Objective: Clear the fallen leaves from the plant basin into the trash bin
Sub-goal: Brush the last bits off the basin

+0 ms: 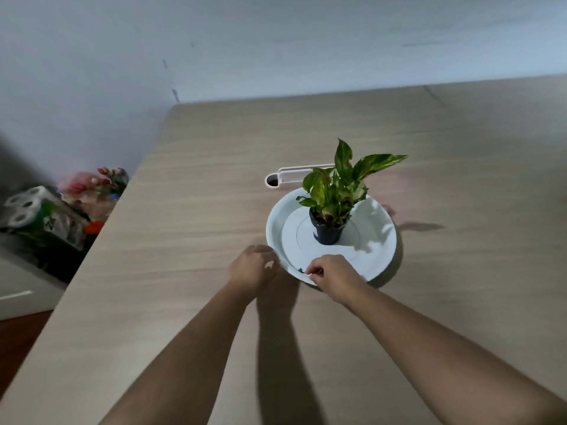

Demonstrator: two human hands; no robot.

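- My right hand [333,273] sits over the basin [379,240] at its 6 o'clock rim, thumb and forefinger pinched together beside a small dark scrap, which I take to be a fallen leaf [300,270].
- That leaf lies on the basin floor just inside the near rim, at about 9 o'clock from my right fingertips and touching or nearly touching them; I cannot tell whether the pinch has it yet.
- It is too small and blurred for me to read its long axis or which way it points.
- My left hand [253,266] is at the basin's 7 o'clock edge, fingers curled loosely downward over the table [190,194], gripping nothing I can see; whether it touches the rim I cannot tell.
- The right hand is the nearer one to the leaf, so I judge the pick falls to it.
- The potted plant [333,194] stands upright at the basin's centre, at 12 o'clock from my hands.
- No trash bin is in view, so I would have to look for it.
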